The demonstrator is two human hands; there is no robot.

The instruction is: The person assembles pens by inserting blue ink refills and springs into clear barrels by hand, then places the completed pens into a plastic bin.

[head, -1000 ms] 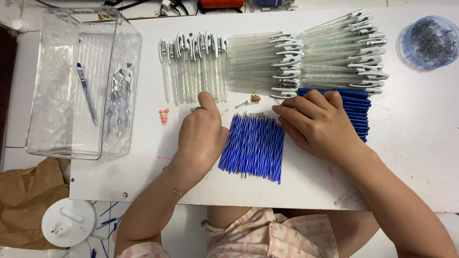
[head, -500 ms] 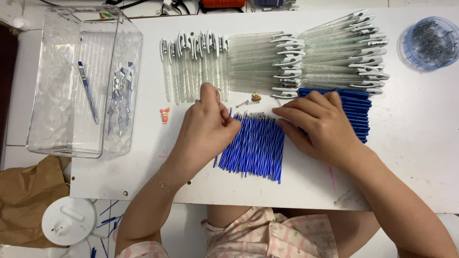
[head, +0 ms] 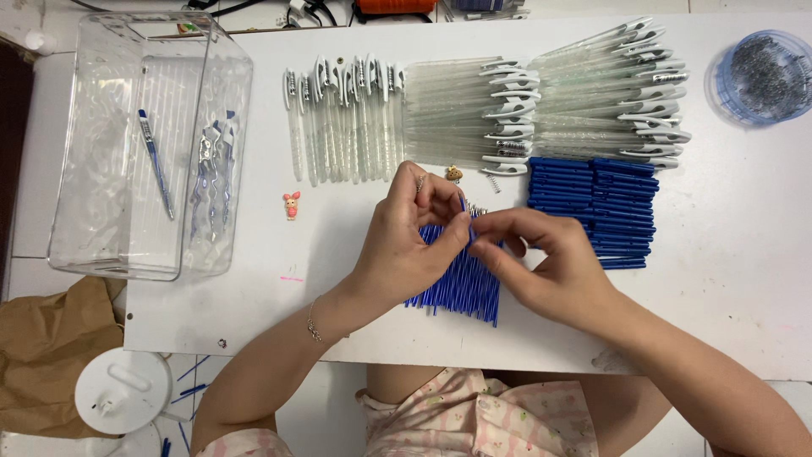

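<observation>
My left hand [head: 414,237] and my right hand [head: 545,267] meet over a pile of thin blue refills [head: 461,283] on the white table [head: 719,279]. Between the thumb and fingers of my left hand stands one blue refill [head: 463,207], and my right fingertips pinch at it from the right, with something small I cannot make out. A loose spring [head: 493,183] and a small brown piece [head: 454,173] lie just beyond my hands.
Rows of clear pen barrels with white clips [head: 541,101] and upright ones [head: 338,118] line the far side. Blue caps [head: 596,211] are stacked at right. A clear plastic bin [head: 144,144] holds finished pens. A round tub of springs [head: 765,76] sits far right. A pink figurine [head: 292,205] lies nearby.
My left hand has lifted off the table and picked a refill from the pile. My right hand has come off the blue caps and moved left to meet it.
</observation>
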